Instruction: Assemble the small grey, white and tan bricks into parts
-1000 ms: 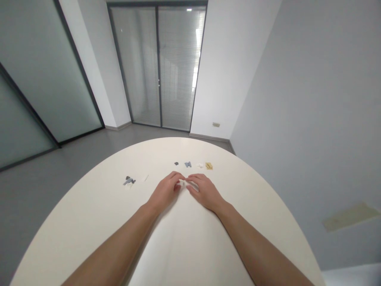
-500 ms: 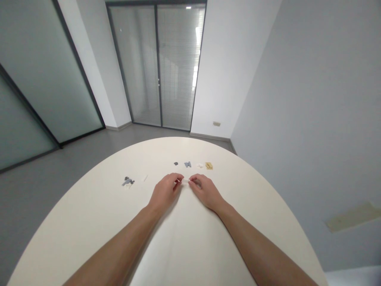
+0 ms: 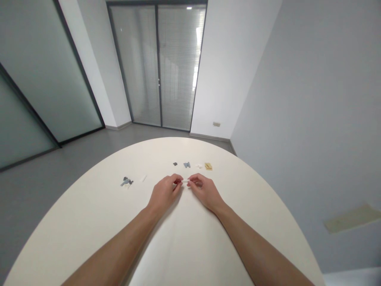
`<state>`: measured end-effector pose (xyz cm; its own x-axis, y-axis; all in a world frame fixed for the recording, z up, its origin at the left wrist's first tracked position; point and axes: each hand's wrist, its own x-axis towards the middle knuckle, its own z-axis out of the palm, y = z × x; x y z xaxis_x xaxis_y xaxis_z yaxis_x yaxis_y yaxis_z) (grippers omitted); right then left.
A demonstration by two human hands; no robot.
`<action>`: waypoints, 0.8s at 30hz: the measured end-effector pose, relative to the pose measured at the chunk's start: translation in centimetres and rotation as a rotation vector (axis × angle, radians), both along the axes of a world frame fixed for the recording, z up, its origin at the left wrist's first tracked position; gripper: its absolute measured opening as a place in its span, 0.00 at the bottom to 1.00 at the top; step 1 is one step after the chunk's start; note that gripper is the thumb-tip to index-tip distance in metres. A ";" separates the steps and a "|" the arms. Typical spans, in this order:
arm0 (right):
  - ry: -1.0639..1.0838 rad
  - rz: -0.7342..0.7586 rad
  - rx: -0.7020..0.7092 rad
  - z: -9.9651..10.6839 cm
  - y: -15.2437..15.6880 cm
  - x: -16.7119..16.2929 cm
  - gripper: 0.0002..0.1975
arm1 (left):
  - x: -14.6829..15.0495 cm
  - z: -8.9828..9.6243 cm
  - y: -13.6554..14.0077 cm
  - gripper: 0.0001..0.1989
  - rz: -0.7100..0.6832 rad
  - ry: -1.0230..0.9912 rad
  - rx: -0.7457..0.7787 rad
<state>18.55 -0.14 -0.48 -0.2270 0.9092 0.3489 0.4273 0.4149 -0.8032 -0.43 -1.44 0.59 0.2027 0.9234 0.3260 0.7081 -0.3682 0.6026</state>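
A short white strip-like piece (image 3: 185, 181) spans the small gap between my two hands at the middle of the table. My left hand (image 3: 166, 190) is closed, its fingertips pinching the left end of the piece. On the other side my right hand (image 3: 204, 190) pinches the right end between thumb and fingers. The ends of the piece are hidden by the fingertips, and its exact kind is too small to make out. To the left of my left hand lies another thin white strip (image 3: 143, 178).
Beyond my hands a dark grey piece (image 3: 175, 163), blue-grey pieces (image 3: 187, 165), white pieces (image 3: 199, 166) and tan pieces (image 3: 208, 166) lie in a row. A pile of grey and dark pieces (image 3: 127, 181) sits at left. The round white table (image 3: 190, 246) has its curved edge ahead.
The white piece between my fingers shows a little more clearly, as if turned slightly. Both hands stay almost in place. The whole view has shifted very slightly.
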 end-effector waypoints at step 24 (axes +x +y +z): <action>-0.014 -0.028 0.037 0.1 0.0 0.0 0.09 | -0.1 -0.5 0.1 0.08 0.013 -0.076 0.066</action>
<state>18.56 -0.15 -0.38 -0.2071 0.9019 0.3790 0.4506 0.4318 -0.7814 -0.52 -1.36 0.07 0.1634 0.9019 0.3998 0.6661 -0.3998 0.6297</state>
